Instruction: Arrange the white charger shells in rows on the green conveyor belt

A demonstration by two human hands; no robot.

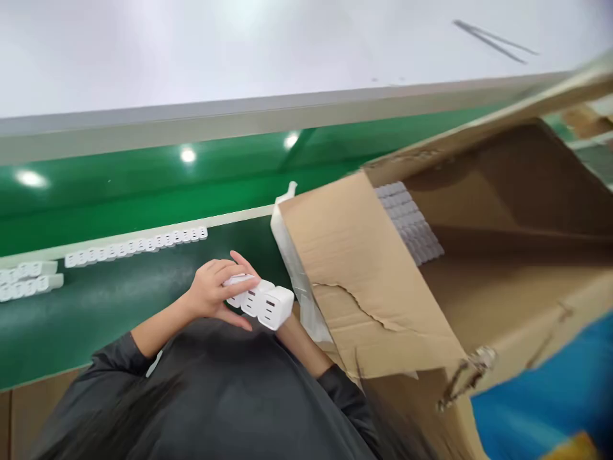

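White blocks (269,308) with little dark slots are up in front of the person's dark shirt (215,390), and I see the left hand (213,291) gripping one end of them with its fingers on top. The right hand (245,262) is mostly hidden behind the blocks, so I can't tell how tightly it holds on. Past them, a long row of more white blocks (136,246) sits on the green bench (153,281), and a big open cardboard box (373,268) leans on the right.

Left grip (211,289) curled, thumb (236,319) lowermost; right grip (244,262) mostly hidden; forearms (165,324) angled inward
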